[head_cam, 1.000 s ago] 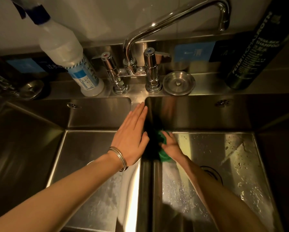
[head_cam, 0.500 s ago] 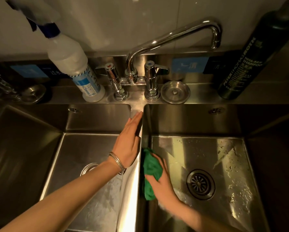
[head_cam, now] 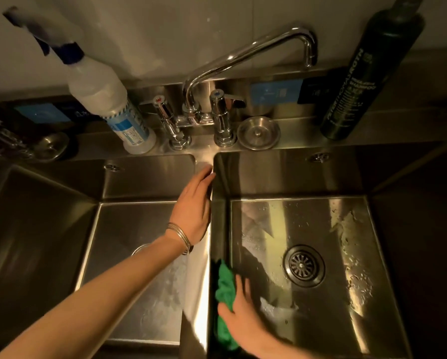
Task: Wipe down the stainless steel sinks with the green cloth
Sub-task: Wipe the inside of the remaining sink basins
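Two stainless steel sinks sit side by side: the left sink (head_cam: 129, 229) and the right sink (head_cam: 346, 307), which is wet with droplets around its drain (head_cam: 304, 265). My right hand (head_cam: 239, 310) presses the crumpled green cloth (head_cam: 225, 291) against the left inner wall of the right sink, near the front. My left hand (head_cam: 195, 206), with thin bangles on the wrist, lies flat with fingers together on the divider (head_cam: 196, 301) between the sinks.
A chrome faucet (head_cam: 243, 55) with two handles stands behind the divider, its spout over the right sink. A white spray bottle (head_cam: 106, 99) stands left of it, a round metal drain cover (head_cam: 258, 132) and a tall dark bottle (head_cam: 364, 81) to the right.
My right hand has dragged the green cloth along the right sink's left wall from the back toward the front. My left hand has stayed on the divider.
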Available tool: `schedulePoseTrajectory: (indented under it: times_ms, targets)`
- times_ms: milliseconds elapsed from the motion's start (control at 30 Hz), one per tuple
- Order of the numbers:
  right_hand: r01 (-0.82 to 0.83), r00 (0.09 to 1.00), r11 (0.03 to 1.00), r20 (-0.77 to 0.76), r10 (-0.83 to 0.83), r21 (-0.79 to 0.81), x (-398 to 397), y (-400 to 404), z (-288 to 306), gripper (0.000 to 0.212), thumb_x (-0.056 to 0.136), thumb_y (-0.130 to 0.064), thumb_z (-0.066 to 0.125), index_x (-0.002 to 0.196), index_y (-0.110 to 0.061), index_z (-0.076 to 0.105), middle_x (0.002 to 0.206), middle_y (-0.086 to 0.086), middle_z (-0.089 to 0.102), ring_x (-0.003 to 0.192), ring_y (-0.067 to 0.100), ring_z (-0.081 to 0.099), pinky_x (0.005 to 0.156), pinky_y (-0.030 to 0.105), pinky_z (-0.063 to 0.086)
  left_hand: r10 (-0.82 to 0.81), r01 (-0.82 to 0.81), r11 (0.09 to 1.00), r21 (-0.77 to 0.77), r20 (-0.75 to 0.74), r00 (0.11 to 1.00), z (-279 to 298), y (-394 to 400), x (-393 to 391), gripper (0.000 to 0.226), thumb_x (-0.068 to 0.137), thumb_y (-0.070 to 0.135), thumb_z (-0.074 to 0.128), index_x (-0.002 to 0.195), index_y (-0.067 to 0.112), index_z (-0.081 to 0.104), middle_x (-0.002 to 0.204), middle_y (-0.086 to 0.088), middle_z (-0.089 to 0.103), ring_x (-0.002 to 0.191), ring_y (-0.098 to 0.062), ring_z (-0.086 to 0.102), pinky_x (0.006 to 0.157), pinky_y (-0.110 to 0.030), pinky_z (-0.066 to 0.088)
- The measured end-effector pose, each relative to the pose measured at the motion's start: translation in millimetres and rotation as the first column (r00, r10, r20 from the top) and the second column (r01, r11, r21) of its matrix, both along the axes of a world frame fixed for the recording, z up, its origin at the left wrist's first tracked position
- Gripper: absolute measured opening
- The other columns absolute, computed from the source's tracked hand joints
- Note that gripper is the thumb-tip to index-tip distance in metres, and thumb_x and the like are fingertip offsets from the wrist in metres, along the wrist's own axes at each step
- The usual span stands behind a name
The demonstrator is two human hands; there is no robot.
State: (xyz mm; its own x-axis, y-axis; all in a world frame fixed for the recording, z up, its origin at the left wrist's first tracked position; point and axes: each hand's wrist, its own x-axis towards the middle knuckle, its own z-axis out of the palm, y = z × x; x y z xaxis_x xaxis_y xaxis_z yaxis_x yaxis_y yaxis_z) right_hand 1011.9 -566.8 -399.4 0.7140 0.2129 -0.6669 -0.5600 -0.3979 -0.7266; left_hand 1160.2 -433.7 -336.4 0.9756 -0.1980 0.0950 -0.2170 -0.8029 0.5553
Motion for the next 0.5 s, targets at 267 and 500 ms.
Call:
schedulePoseTrajectory:
  times_ms: [267,500]
  targets:
    - [-0.178,0.979,0.984,-0.099,0.18,0.025,49.2,-1.3,-45.8,0.068,0.098,-0.021,0.04,0.15,-0.021,-0.004,0.157,0.004,-0.002,0.143,0.026,0.013,0.117,0.04,0.018,-0.185,0.179,0.9,0.397,-0.023,0.982,3.3,0.1,10.9,0.054,0.083,0.031,0.034,0.124,0.002,0.054,0.147,-0.016,0.037,0.142,-0.028,0.022,0.117,-0.039,0.014]
    - [-0.172,0.976,0.979,0.119,0.185,-0.108,108.1,1.4,-42.1,0.069,0.094,-0.018,0.05,0.15,-0.017,0.01,0.156,0.012,0.004,0.143,0.03,0.014,0.116,0.036,0.019,-0.425,0.407,0.761,0.505,-0.087,0.901,7.5,2.1,30.7,0.068,0.07,0.031,0.034,0.128,0.002,0.052,0.147,-0.016,0.037,0.143,-0.026,0.02,0.118,-0.041,0.009]
